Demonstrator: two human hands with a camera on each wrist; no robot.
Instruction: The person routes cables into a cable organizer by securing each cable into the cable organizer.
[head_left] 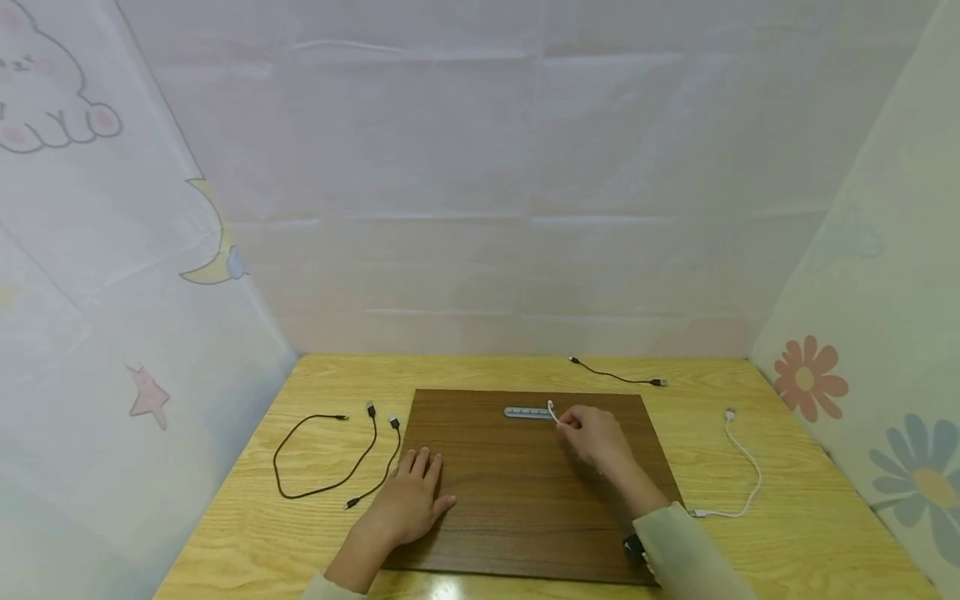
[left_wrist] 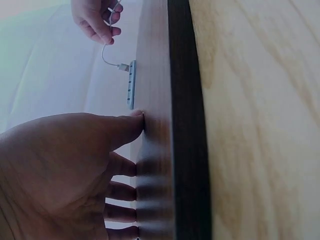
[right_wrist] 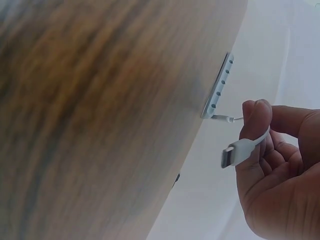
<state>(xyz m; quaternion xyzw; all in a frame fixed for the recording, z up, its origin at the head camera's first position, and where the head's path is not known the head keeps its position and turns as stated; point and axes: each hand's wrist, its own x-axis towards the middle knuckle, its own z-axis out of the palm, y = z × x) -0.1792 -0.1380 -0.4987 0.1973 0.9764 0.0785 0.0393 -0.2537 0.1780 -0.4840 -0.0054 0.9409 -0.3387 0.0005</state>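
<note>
Right hand (head_left: pixel 597 439): pinching white cable (right_wrist: pixel 243 151) at clip strip's (head_left: pixel 525 412) three-o'clock end. Left hand (head_left: pixel 408 503): spread on board's (head_left: pixel 525 508) nine-o'clock side.

Brown board (head_left: pixel 510 508) streaked with darker wood grain, set on a yellow table (head_left: pixel 232 542) marked with paler grain
The board's edge (left_wrist: pixel 189 120) is seen as near-black; the slotted strip (head_left: pixel 527 412) is coloured grey-blue; plain white is shown on the held cable (right_wrist: pixel 243 150) and the cable at the right (head_left: pixel 759 479), plain black on the long cable (head_left: pixel 292 497), the short cable (head_left: pixel 387 475) and the back cable (head_left: pixel 630 381); the sleeve (head_left: pixel 686 550) is tinted pale cream; pale walls are printed with a yellow moon (head_left: pixel 217 268), a pink star (head_left: pixel 150 397), a red flower (head_left: pixel 823 382) and a blue flower (head_left: pixel 903 475), both yellow-centred
</note>
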